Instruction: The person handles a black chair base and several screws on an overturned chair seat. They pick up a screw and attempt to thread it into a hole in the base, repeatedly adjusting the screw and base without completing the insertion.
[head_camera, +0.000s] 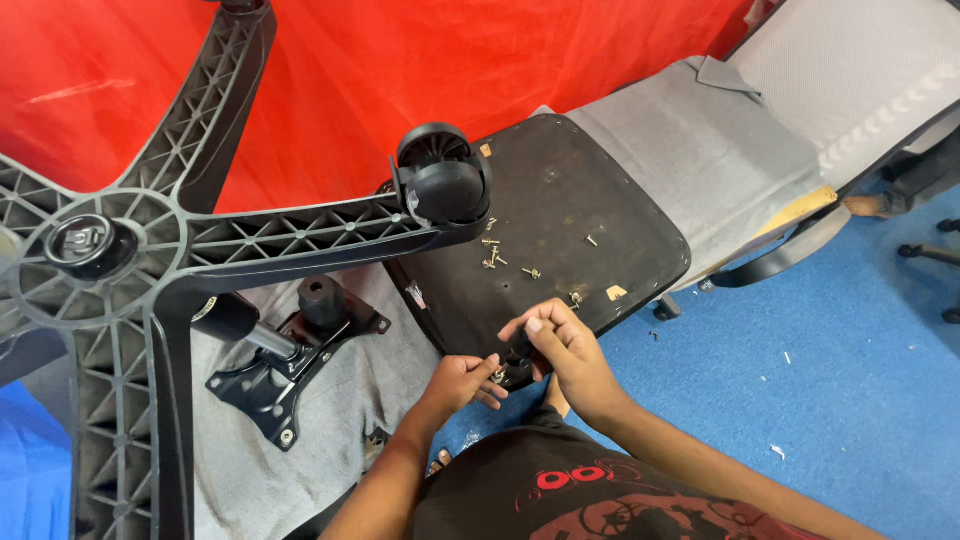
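A blue carpeted floor (820, 400) runs under everything, with a red sheet (400, 80) hanging across the far side. At the left, a black five-armed chair base (130, 260) lies upturned, its left and near arms cut off by the frame edge; one arm carries a black caster wheel (442, 178). Below it, on grey cloth (340, 400), rests a black metal tilt mechanism (285, 365), partly hidden by the base. In the middle lies a black seat underside (560, 220) with loose brass-coloured screws (495, 258) scattered on it. At its near edge the left hand (462, 382) pinches a small part, too small to identify, while the right hand (560, 345) curls around a dark piece (515, 362) that its fingers mostly hide. At the far right, a grey mesh chair back (800, 110) runs out of frame.
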